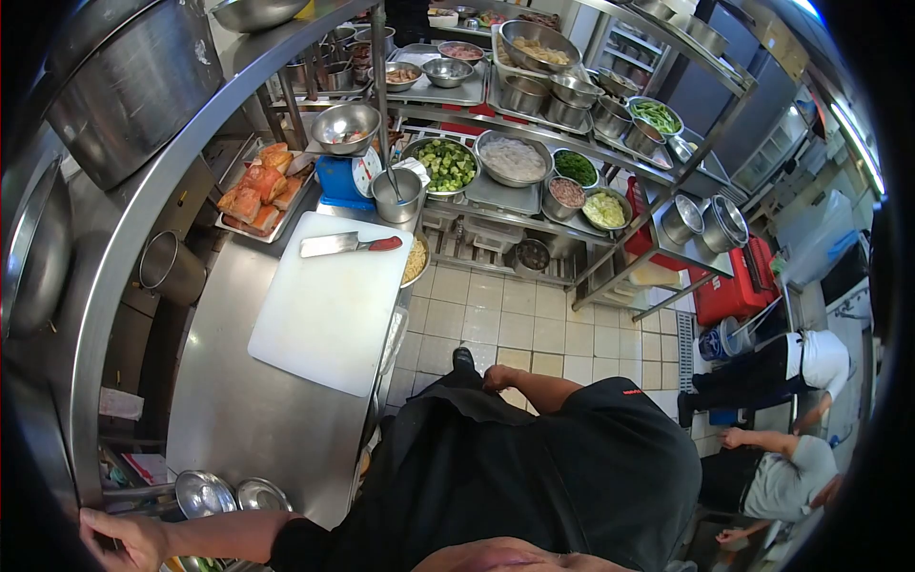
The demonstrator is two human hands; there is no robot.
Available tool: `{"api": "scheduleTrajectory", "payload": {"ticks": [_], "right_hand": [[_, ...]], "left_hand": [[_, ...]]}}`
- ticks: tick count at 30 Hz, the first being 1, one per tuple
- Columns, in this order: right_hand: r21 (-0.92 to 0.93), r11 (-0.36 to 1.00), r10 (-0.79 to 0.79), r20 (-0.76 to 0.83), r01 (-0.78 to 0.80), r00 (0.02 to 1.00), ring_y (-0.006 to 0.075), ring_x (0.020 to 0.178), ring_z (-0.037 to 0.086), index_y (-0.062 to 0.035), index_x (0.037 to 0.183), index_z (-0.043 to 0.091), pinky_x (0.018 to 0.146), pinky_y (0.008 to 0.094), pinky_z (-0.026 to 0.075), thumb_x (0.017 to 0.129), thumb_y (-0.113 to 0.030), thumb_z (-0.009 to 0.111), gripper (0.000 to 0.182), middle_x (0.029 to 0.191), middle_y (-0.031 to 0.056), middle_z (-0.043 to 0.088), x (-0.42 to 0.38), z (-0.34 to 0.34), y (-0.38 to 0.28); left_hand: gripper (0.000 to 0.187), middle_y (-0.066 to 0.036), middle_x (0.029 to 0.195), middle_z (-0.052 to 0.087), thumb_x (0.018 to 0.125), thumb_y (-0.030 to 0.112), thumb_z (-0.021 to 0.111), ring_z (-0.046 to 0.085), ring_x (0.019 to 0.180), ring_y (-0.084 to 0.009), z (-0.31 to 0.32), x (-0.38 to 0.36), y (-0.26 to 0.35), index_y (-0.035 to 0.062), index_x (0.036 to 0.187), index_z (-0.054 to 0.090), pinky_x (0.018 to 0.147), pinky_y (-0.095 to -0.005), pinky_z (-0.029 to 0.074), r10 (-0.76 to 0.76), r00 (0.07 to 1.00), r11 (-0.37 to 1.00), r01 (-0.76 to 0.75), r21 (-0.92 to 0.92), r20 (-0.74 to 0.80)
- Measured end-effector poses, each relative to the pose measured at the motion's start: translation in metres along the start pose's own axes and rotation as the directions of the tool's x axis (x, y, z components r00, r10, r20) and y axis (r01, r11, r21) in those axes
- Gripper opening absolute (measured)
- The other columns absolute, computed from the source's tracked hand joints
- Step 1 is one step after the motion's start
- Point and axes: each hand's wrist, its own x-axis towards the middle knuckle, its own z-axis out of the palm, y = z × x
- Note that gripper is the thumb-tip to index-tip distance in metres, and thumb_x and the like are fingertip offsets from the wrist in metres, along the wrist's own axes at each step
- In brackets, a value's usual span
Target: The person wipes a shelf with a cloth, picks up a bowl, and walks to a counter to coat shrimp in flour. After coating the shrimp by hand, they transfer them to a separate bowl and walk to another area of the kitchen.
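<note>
At the lower left, my left hand (126,540) reaches out beside the shelf post, fingers apart and partly stretched, with nothing seen in it. My right hand (497,378) hangs by my body above the tiled floor, fingers curled in, no object showing. In front of me a white cutting board (324,310) lies on the steel counter (224,381). A cleaver (330,245) with a red handle rests flat near the board's far end, away from both hands. Two steel bowls (204,493) sit near my left forearm.
Beyond the board stand a blue scale (341,181) with a bowl on top, a tray of cooked meat (262,195) and a bowl of chopped green vegetables (446,167). A steel shelf (143,224) carries a large pot. Two people (772,467) stand at right.
</note>
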Motion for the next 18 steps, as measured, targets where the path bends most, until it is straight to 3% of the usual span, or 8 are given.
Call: {"api": "scheduleTrajectory", "payload": {"ticks": [14,18], "right_hand": [[0.034,0.999,0.042,0.008,-0.042,0.999,0.0233,0.054,0.063,-0.0031,0.072,0.065,0.052,0.0356,0.051,0.076,-0.032,0.055,0.031,0.064,0.0113,0.064,0.0008,0.0075,0.0049],[0.008,1.0,-0.021,-0.009,0.021,1.0,0.0234,0.054,0.063,-0.0025,0.072,0.065,0.052,0.0357,0.05,0.076,-0.033,0.056,0.032,0.064,0.0115,0.063,-0.0055,0.0054,0.0046]], "left_hand": [[0.036,-0.003,0.067,0.051,0.087,0.038,0.061,0.046,0.061,-0.0219,-0.0018,0.0027,0.0025,0.0103,0.065,0.054,0.061,-0.0352,0.032,0.015,1.0,1.0,-0.014,-0.012,0.018],[0.036,-0.003,0.067,0.051,0.087,0.038,0.061,0.046,0.062,-0.0222,-0.0025,0.0026,0.0043,0.0104,0.065,0.054,0.061,-0.0353,0.032,-0.01,1.0,1.0,0.011,-0.017,0.027]]}}
